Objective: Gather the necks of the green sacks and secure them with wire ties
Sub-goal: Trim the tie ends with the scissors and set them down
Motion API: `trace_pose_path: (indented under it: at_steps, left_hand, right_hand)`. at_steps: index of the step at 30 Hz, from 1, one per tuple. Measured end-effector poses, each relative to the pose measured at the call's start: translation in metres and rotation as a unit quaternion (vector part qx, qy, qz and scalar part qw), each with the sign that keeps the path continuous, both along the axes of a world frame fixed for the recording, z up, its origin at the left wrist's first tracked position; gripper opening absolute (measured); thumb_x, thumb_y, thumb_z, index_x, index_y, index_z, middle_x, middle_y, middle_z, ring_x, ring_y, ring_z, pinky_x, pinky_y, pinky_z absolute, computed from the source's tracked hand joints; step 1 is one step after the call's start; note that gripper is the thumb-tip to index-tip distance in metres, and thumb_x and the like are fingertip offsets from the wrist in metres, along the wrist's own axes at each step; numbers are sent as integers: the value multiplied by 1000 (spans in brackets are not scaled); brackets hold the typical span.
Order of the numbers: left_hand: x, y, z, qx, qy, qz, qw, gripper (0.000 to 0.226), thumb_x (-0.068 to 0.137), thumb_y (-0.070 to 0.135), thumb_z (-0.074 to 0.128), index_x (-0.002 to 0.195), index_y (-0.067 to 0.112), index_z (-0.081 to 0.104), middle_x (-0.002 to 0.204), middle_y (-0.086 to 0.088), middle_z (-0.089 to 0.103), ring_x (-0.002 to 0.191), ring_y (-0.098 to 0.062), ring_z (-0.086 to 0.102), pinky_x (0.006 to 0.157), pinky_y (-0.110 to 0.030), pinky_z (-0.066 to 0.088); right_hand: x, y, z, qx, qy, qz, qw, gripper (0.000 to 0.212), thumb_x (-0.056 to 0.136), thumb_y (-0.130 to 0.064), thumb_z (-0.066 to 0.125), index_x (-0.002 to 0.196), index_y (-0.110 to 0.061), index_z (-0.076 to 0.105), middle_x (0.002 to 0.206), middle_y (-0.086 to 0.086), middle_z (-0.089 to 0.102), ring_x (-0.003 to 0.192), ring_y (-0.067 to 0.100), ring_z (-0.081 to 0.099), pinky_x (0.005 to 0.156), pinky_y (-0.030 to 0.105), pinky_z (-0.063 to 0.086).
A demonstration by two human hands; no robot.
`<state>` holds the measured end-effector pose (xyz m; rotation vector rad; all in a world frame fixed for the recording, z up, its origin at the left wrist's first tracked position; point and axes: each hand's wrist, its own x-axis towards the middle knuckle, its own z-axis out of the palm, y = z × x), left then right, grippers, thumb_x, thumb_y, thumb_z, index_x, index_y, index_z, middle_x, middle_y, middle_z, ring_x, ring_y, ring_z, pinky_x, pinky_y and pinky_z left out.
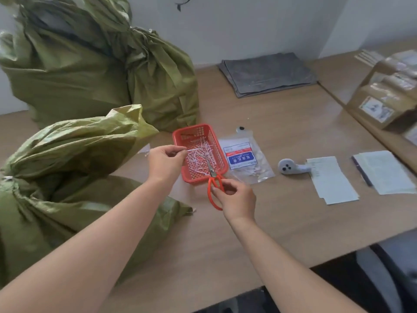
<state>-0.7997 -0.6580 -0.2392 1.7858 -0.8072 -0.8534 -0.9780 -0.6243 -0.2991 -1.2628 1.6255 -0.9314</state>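
Several green woven sacks fill the left of the table. A near sack (58, 199) lies in front of me, its tied neck at the far left edge. Another sack (74, 141) lies behind it with a loose open flap. Tied sacks (90, 64) stand at the back. My left hand (165, 162) pinches a thin white tie (191, 150) over the red basket (178, 141), which holds several white tie pieces. My right hand (237, 199) grips the handles of the red scissors (215, 188); their blades rest in the basket.
A clear packet of ties (243, 159) lies right of the basket. Further right are a grey handheld device (291, 168), paper slips (329, 179) and a stack of sheets (385, 172). Folded grey bags (268, 73) lie at the back. Cardboard boxes (383, 98) stand at the right. A chair (388, 279) is beside me.
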Motion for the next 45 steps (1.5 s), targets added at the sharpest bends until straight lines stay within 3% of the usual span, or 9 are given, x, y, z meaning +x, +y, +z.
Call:
trace_pose_path:
  at_steps: [5, 10, 12, 16, 25, 32, 36, 42, 45]
  left_hand:
    - [-16, -35, -34, 23, 77, -6, 997, 12, 99, 6, 65, 105, 7, 76, 96, -15, 76, 82, -20, 74, 79, -26, 63]
    - [-26, -58, -61, 54, 109, -40, 992, 25, 106, 12, 56, 128, 11, 69, 97, -8, 71, 92, -19, 69, 90, -31, 62]
    - [-27, -61, -71, 68, 106, -46, 991, 26, 106, 12, 55, 128, 10, 68, 97, -8, 70, 92, -18, 68, 90, -30, 62]
    - [-28, -64, -88, 94, 96, -45, 990, 27, 106, 14, 56, 128, 11, 70, 108, -11, 74, 99, -21, 73, 88, -30, 62]
    - [-32, -51, -113, 126, 91, -51, 987, 24, 106, 13, 52, 116, 9, 74, 104, -14, 76, 95, -24, 75, 88, -33, 62]
    - [-36, -32, -121, 144, 95, -54, 984, 25, 106, 11, 51, 101, 14, 75, 99, -17, 75, 88, -25, 74, 78, -30, 63]
    - [-38, -20, -121, 152, 75, -76, 983, 24, 106, 12, 51, 107, 14, 75, 100, -16, 76, 92, -28, 74, 84, -34, 63]
    - [-38, -4, -110, 174, 68, -112, 976, 25, 104, 27, 53, 120, 25, 72, 116, -11, 73, 113, -25, 68, 102, -42, 55]
    - [-42, 6, -98, 175, 69, -113, 976, 23, 105, 32, 50, 115, 32, 70, 117, -4, 69, 118, -23, 62, 106, -46, 49]
  right_hand:
    - [-14, -4, -40, 70, 21, -27, 997, 13, 81, -17, 83, 91, -25, 81, 76, -14, 76, 75, 0, 72, 77, 27, 60]
    - [-23, -5, -78, 128, 43, -40, 990, 23, 80, -6, 75, 94, -23, 80, 79, -12, 75, 78, 5, 72, 75, 19, 57]
    - [-24, -5, -92, 146, 51, -42, 987, 27, 79, -3, 77, 100, -20, 81, 80, -11, 74, 78, 6, 72, 72, 12, 54]
    - [-23, -1, -112, 170, 55, -49, 983, 31, 77, 0, 80, 102, -18, 79, 78, -13, 70, 80, 11, 73, 81, 29, 60]
    - [-28, 18, -146, 183, 89, -66, 977, 28, 80, -4, 79, 101, -23, 78, 86, -3, 77, 82, 18, 73, 80, 39, 60]
    - [-33, 28, -161, 127, 174, -26, 976, 45, 81, 2, 73, 121, -19, 76, 113, 2, 76, 103, 22, 72, 94, 30, 53]
    - [-32, 29, -158, 131, 212, -11, 968, 37, 90, -12, 75, 126, -21, 73, 117, 4, 71, 108, 23, 67, 93, 29, 50]
    - [-22, 25, -142, 135, 148, -96, 975, 19, 91, -28, 72, 104, -16, 80, 95, 6, 78, 93, 27, 71, 79, 32, 49]
    - [-14, 17, -119, 149, 74, -108, 980, 25, 94, -32, 66, 107, -17, 80, 92, 7, 78, 93, 28, 71, 82, 34, 50]
